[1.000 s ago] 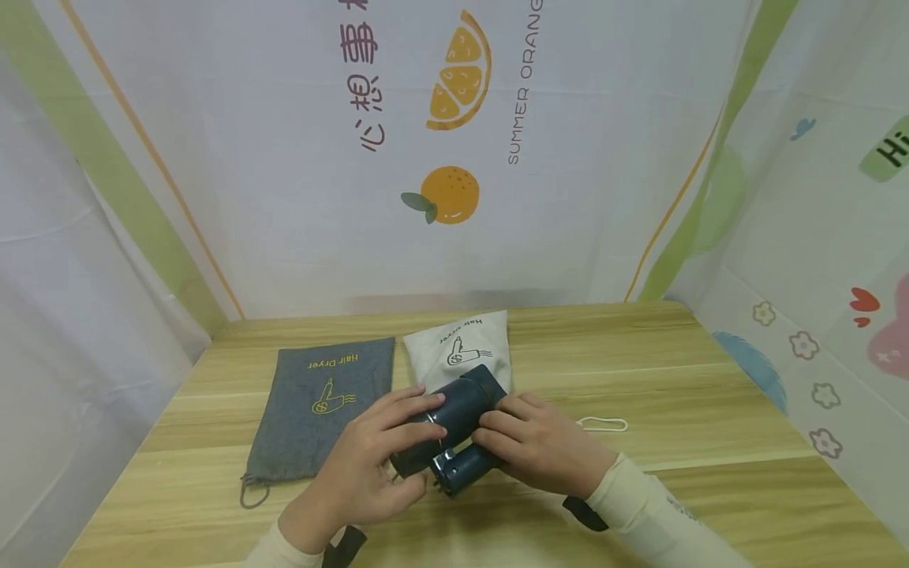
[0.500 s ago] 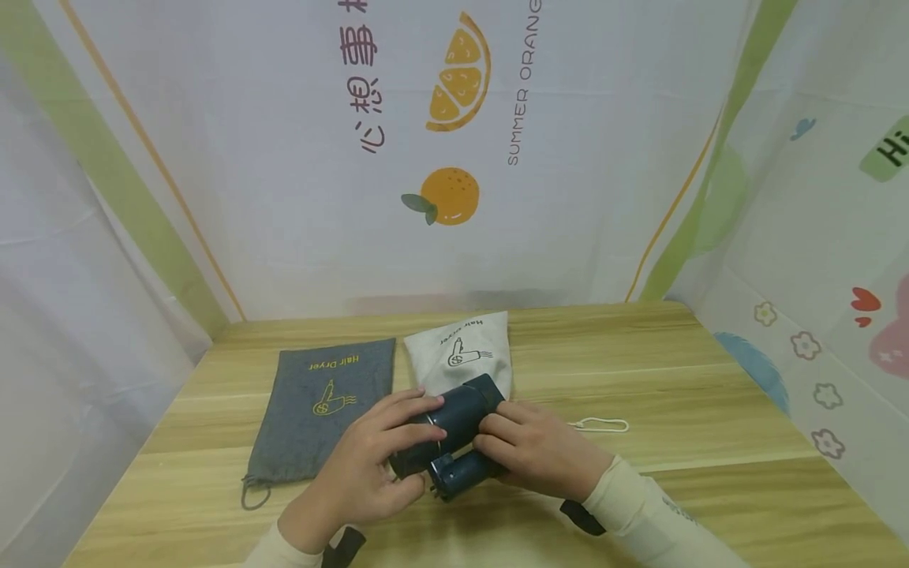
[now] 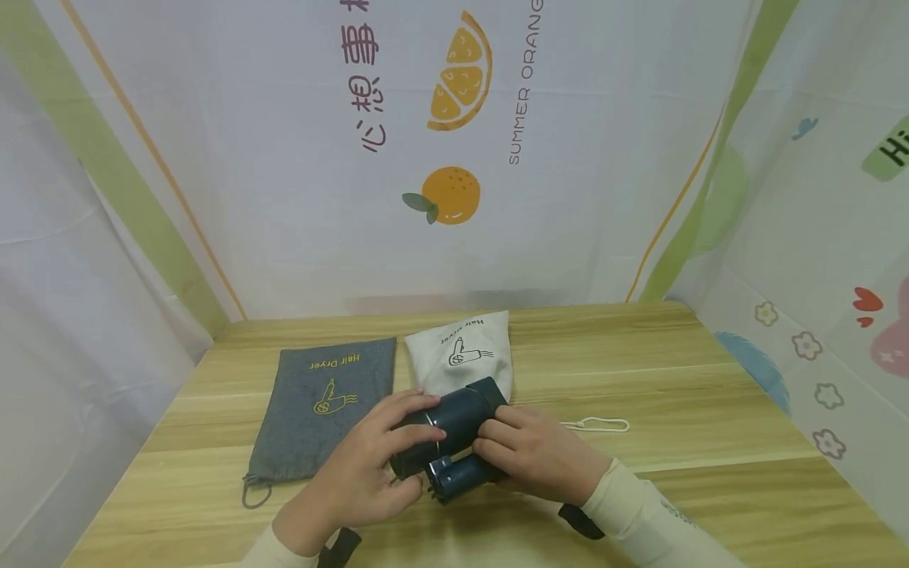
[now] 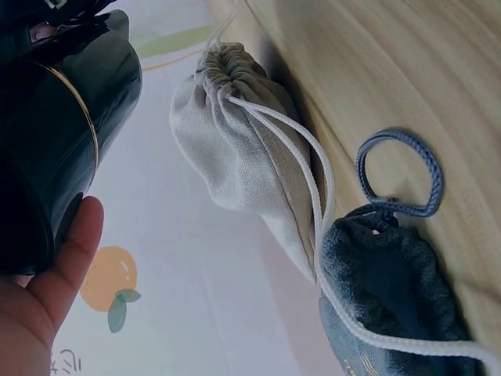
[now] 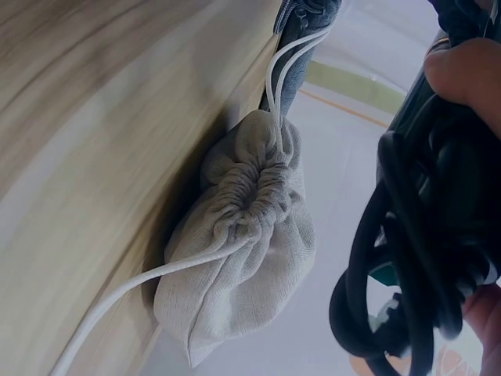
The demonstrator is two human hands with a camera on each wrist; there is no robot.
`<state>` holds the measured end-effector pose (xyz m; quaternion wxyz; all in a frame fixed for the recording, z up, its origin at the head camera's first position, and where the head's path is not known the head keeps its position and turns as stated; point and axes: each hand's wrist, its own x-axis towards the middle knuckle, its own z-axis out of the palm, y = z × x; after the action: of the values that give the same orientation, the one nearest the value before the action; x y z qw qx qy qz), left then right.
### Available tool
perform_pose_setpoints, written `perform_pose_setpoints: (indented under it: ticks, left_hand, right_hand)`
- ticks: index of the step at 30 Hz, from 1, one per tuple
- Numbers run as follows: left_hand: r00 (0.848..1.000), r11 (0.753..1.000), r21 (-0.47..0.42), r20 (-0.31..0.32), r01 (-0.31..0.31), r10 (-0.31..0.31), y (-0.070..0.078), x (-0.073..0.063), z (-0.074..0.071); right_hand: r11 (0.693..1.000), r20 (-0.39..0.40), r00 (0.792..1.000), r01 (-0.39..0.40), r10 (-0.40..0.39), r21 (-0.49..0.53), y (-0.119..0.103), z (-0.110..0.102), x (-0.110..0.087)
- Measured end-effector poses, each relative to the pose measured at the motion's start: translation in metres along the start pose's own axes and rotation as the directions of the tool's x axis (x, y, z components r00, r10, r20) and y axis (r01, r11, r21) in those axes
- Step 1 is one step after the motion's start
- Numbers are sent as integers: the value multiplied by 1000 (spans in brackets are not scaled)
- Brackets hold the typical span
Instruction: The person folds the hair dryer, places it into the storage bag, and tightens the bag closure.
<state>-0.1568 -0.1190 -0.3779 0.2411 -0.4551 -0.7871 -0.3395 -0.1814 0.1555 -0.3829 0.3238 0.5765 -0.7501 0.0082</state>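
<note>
A dark blue hair dryer with its handle folded against the barrel is held in both hands above the wooden table. My left hand grips the barrel's left end, thumb below and fingers over the top. Around the folded handle and the barrel's right end curl the fingers of my right hand. A bundled black cord hangs beside that hand in the right wrist view. Just beyond the dryer lies a cream drawstring bag, gathered at its mouth in both wrist views.
To the left, a grey drawstring bag marked "Hair Dryer" lies flat, its cord loop toward me. The cream bag's white drawstring trails over the table at right. A printed white curtain stands behind the table.
The right end of the hair dryer has dipped slightly toward me, and my right hand has shifted a little with it. My left hand stays nearly still.
</note>
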Motion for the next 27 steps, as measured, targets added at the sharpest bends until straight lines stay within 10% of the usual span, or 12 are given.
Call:
perform_pose_setpoints:
  ticks: [27]
  left_hand:
    - [997, 998, 50, 70, -33, 29, -9, 0, -8]
  right_hand:
    - [1000, 42, 999, -15, 16, -6, -4, -4, 2]
